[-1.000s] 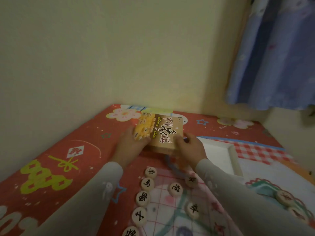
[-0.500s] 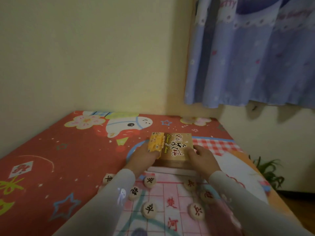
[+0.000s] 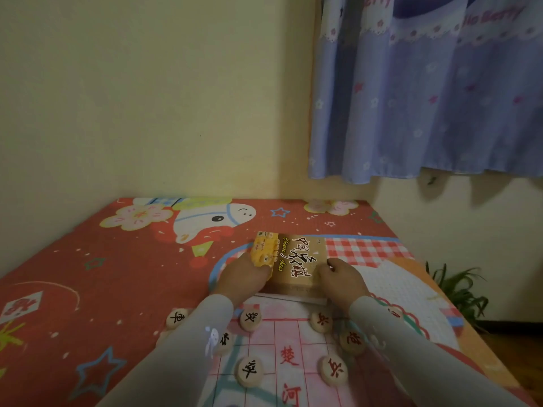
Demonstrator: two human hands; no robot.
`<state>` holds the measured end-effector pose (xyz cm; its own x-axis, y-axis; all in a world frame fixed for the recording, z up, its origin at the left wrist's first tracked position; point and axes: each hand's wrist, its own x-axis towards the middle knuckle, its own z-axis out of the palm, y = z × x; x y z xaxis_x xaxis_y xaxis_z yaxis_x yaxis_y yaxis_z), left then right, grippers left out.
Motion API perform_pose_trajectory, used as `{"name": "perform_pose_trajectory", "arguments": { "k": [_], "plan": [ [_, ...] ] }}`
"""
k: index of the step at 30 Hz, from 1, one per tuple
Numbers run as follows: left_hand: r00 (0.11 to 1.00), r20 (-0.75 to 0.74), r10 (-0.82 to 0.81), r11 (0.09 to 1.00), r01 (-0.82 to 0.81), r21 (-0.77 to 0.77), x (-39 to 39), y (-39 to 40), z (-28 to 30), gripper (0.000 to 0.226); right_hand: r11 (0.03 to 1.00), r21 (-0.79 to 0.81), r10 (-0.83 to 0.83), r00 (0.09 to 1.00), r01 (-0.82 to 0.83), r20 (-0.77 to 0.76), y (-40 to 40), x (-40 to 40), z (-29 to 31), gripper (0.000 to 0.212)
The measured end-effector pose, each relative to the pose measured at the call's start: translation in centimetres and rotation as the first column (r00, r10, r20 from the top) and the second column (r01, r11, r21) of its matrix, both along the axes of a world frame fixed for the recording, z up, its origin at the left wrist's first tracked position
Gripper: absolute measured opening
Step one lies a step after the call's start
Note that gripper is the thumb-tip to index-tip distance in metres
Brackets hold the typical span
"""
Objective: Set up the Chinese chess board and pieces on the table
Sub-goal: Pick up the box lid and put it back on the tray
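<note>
Box lid [image 3: 293,261], frame centre: yellow script "Chinese chess" beside large Chinese brush title, characters not clearly readable; board sheet [image 3: 289,359], lower centre: red "楚" above "河"; round pieces [image 3: 249,371] on board carry single black or red characters, too blurred to name surely; curtain [image 3: 426,83], upper right: pink lettering ending "Berry".

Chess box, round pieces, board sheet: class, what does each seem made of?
Chess box: likely printed cardboard, with flat faces and sharp edges.
Round pieces: probably pale wood, matte, with inked characters.
Board sheet: thin paper or plastic film, lying flat on the table.
</note>
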<state>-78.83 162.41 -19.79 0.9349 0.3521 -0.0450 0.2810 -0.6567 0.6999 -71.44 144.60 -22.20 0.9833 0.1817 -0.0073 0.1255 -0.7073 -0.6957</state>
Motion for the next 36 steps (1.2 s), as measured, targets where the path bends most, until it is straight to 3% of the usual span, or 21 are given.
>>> {"name": "perform_pose_trajectory", "arguments": {
  "k": [6, 8, 13, 17, 21, 26, 31, 36],
  "plan": [
    [0.999, -0.037, 0.034, 0.976, -0.025, 0.215, 1.0, 0.1, -1.7, 0.023, 0.969, -0.248, 0.008, 1.000, -0.005, 0.011, 0.3, 0.6, -1.0, 0.028],
    [0.998, -0.034, 0.052, 0.980, -0.044, 0.195, 1.3, 0.2, -2.0, 0.023, 0.960, -0.279, 0.021, 1.000, -0.016, 0.016, 0.6, 0.8, -1.1, 0.030],
    [0.986, 0.056, 0.159, 0.964, -0.142, -0.225, 1.0, 0.1, -0.9, 0.010, 0.974, -0.226, 0.010, 0.999, -0.021, -0.051, 0.7, 1.3, -0.6, 0.028],
    [0.952, 0.144, 0.272, 0.825, -0.153, -0.543, -0.4, 1.3, 1.1, 0.029, 0.996, -0.062, 0.055, 0.996, -0.060, -0.073, 1.4, 0.4, 0.6, 0.027],
    [0.907, 0.152, 0.394, 0.668, -0.168, -0.725, -3.1, 5.1, 2.8, 0.036, 0.982, 0.043, 0.180, 0.982, -0.183, 0.063, 4.0, -2.2, 2.4, 0.026],
    [0.852, 0.183, 0.490, 0.658, -0.224, -0.719, -9.7, 11.4, 3.4, 0.033, 0.919, 0.208, 0.306, 0.938, -0.335, 0.162, 10.0, -8.3, 4.4, 0.024],
    [0.771, 0.184, 0.610, 0.705, -0.421, -0.571, -18.5, 19.4, 1.3, 0.027, 0.835, 0.217, 0.489, 0.863, -0.505, 0.128, 17.8, -14.9, 3.9, 0.026],
    [0.627, 0.132, 0.768, 0.594, -0.619, -0.514, -27.0, 23.6, -2.0, 0.018, 0.752, 0.158, 0.642, 0.766, -0.639, 0.040, 24.0, -21.2, 1.1, 0.029]
  ]
}}
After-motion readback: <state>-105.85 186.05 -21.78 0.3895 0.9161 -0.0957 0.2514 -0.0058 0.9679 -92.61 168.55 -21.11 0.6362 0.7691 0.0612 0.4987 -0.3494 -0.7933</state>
